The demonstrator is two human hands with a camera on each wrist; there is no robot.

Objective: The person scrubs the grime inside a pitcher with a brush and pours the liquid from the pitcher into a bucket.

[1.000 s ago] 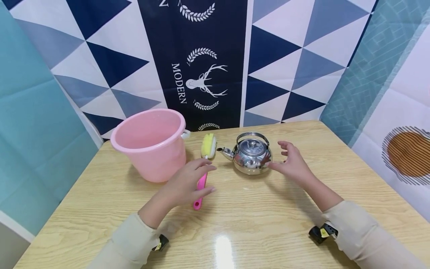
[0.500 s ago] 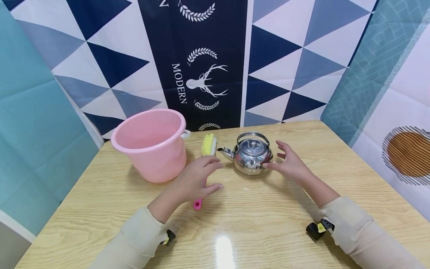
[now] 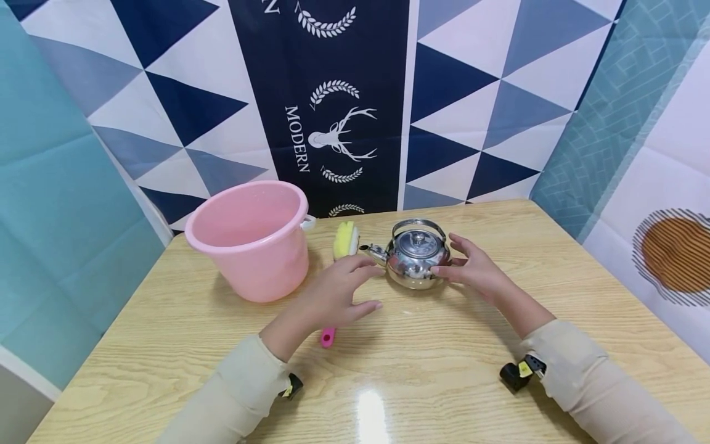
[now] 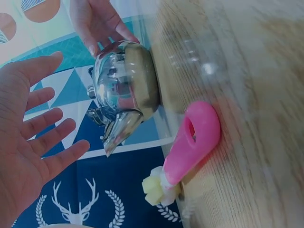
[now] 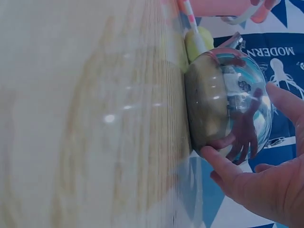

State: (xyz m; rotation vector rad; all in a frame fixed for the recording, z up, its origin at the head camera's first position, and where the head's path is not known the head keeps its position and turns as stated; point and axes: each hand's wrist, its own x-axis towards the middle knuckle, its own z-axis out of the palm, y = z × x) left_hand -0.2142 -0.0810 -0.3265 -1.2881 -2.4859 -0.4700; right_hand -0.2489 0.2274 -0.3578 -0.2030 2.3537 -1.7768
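Observation:
A shiny steel teapot (image 3: 415, 269) stands upright on the wooden table, its spout to the left and its hoop handle raised. My right hand (image 3: 478, 272) is at the pot's right side, thumb and fingers spread around the belly; in the right wrist view a fingertip (image 5: 209, 153) is at or very near the metal low down. My left hand (image 3: 333, 295) hovers with spread fingers left of the pot, close to the spout and holding nothing. Beneath it lies a sponge brush with a yellow and white head (image 3: 345, 240) and a pink handle (image 4: 194, 137); the hand hides its middle.
A pink bucket (image 3: 272, 265) with a white handle mount stands on the table at the left, beside the brush. Patterned cloth (image 3: 355, 74) hangs behind the table (image 3: 432, 382). A light reflection shines near the front.
My left hand has moved right, over the brush toward the spout. The right hand has moved slightly left, closer against the teapot. Teapot, brush and bucket stay put.

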